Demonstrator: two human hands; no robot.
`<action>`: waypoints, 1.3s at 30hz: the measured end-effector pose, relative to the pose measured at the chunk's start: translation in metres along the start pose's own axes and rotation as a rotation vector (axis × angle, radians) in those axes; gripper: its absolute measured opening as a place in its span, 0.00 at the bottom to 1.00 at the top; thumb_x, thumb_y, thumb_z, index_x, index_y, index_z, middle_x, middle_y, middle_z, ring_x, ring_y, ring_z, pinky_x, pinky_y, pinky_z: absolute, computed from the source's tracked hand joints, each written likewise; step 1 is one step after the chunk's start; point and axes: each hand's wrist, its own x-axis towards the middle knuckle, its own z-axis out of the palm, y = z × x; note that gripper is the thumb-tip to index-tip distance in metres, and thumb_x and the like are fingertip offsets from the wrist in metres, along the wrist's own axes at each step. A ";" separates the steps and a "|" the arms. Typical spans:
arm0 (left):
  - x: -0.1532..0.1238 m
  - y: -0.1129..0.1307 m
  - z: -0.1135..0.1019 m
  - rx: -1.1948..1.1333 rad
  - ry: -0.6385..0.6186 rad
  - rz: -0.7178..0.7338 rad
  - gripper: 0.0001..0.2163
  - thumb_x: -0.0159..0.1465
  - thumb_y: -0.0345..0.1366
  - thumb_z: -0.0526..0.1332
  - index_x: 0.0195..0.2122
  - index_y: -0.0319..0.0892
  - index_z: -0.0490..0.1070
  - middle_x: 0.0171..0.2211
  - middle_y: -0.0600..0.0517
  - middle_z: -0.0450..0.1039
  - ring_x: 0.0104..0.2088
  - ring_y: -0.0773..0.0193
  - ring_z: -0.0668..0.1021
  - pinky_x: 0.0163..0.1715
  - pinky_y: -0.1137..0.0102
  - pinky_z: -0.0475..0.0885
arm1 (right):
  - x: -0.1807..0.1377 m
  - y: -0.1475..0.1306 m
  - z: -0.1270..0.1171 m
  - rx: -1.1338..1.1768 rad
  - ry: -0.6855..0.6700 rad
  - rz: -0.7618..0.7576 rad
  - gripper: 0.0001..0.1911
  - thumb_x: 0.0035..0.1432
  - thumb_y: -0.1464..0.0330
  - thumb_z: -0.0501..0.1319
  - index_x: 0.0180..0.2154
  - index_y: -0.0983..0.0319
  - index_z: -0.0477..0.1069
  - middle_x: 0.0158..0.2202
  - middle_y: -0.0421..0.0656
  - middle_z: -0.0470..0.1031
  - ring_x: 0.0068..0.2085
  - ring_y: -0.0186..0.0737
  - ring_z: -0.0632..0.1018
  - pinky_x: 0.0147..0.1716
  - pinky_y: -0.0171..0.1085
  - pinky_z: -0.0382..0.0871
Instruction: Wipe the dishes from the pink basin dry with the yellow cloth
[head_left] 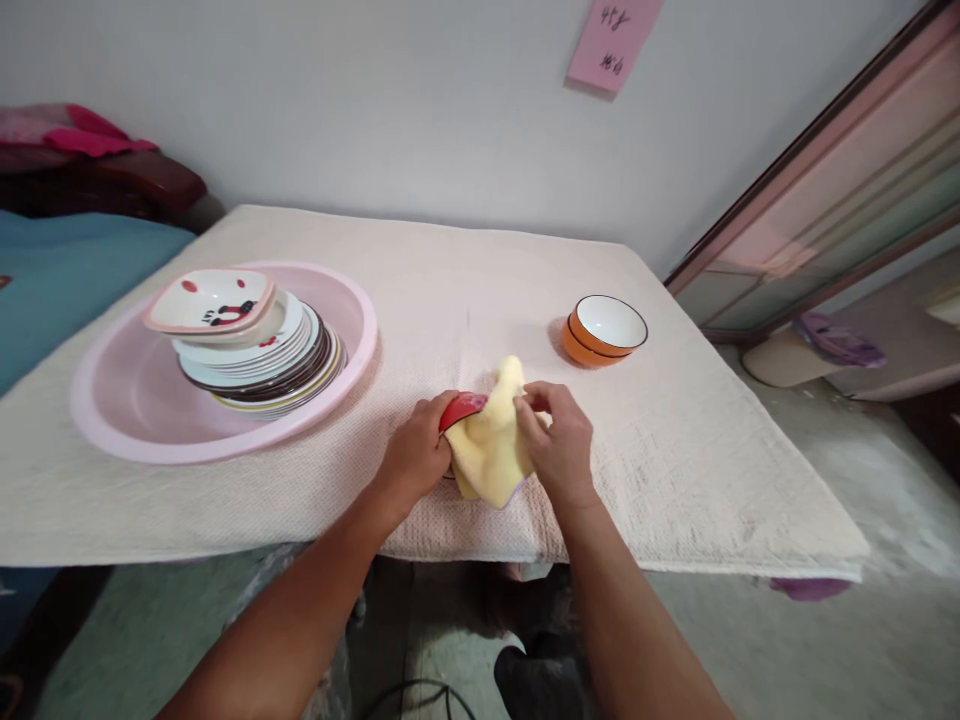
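A red bowl (pixel 463 408) is sitting low in the middle of the frame, near the front edge of the desk (pixel 675 470). It is mostly hiding under a yellow cloth (pixel 491 445). The left hand (pixel 416 455) is curling round the bowl's left side, with its fingers closed on the rim. The right hand (pixel 559 440) is pinching the cloth tight between thumb and fingers and pressing it on the bowl.

The bowl is looking hard, smooth and light, so it may slip, and it may chip if it falls. The rim and side seem the best place to hold it. The cloth is looking soft and floppy, easy to bunch anywhere.

Further right, an orange bowl (pixel 604 330) is standing well apart. At the left, a pink basin (pixel 360 320) is holding a stack of plates (pixel 270 375) with a square dish (pixel 210 300) on top.
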 end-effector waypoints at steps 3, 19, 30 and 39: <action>0.000 -0.001 0.000 0.006 0.030 0.039 0.26 0.57 0.28 0.52 0.58 0.51 0.59 0.51 0.49 0.67 0.48 0.57 0.72 0.50 0.61 0.67 | -0.004 -0.006 0.004 0.111 -0.224 -0.097 0.26 0.53 0.57 0.61 0.52 0.58 0.63 0.47 0.47 0.70 0.47 0.46 0.72 0.46 0.47 0.68; 0.000 0.012 0.004 -0.321 0.419 0.217 0.22 0.61 0.27 0.47 0.58 0.45 0.57 0.55 0.47 0.65 0.55 0.61 0.67 0.57 0.63 0.61 | -0.016 -0.011 0.036 0.850 -0.227 0.510 0.22 0.52 0.60 0.60 0.49 0.60 0.66 0.45 0.48 0.76 0.42 0.47 0.78 0.39 0.47 0.74; 0.002 -0.006 0.004 -0.085 0.085 0.063 0.20 0.58 0.33 0.57 0.52 0.41 0.62 0.46 0.44 0.70 0.43 0.57 0.74 0.44 0.60 0.69 | -0.008 0.000 0.019 0.210 0.098 -0.001 0.20 0.52 0.65 0.60 0.48 0.58 0.69 0.46 0.46 0.74 0.46 0.46 0.74 0.46 0.48 0.68; 0.005 0.001 0.004 -0.230 0.276 0.001 0.13 0.60 0.30 0.51 0.46 0.42 0.64 0.40 0.49 0.73 0.39 0.60 0.74 0.41 0.64 0.70 | -0.017 -0.011 0.039 0.394 0.073 0.293 0.24 0.52 0.60 0.60 0.51 0.58 0.65 0.46 0.47 0.74 0.45 0.48 0.76 0.43 0.50 0.71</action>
